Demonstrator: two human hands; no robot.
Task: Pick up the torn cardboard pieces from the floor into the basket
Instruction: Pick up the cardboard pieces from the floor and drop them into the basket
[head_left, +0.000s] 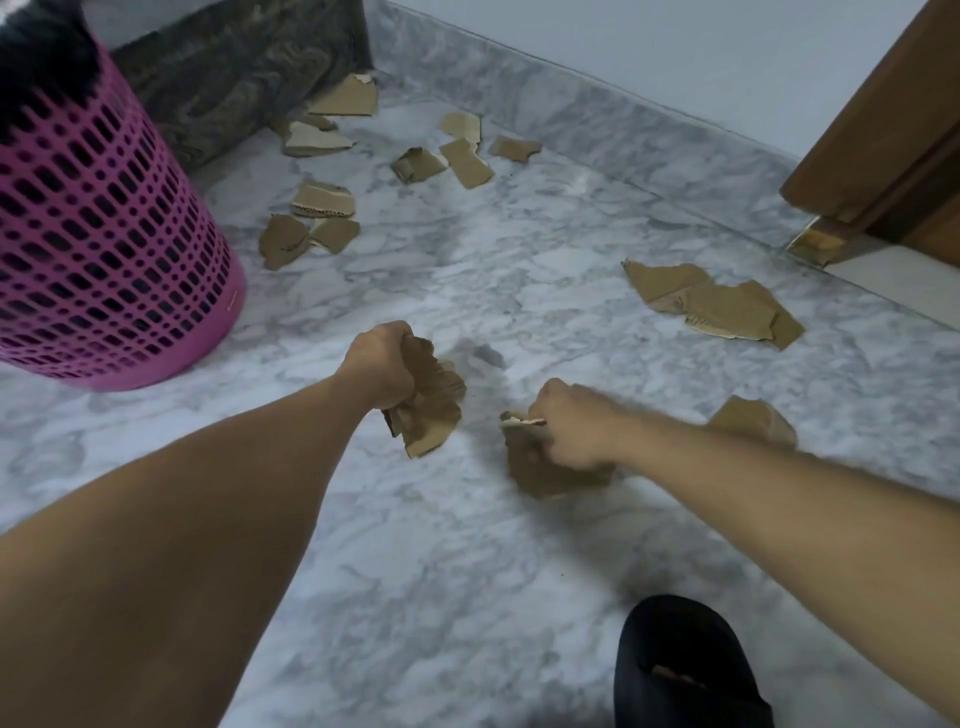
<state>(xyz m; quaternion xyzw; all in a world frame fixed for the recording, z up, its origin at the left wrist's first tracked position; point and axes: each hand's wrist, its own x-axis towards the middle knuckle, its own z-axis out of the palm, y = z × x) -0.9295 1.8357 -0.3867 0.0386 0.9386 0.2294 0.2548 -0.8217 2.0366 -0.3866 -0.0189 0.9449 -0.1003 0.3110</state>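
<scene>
Two hands grip torn cardboard above the marble floor: the left hand clutches a crumpled bundle, the right hand curls round another piece. More torn pieces lie toward twelve o'clock, a large one at two. The pink mesh basket stands at ten.

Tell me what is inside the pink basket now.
Through the mesh wall of the pink basket only darkness shows. Its open top is out of frame, so whether any cardboard lies inside cannot be seen.
</scene>
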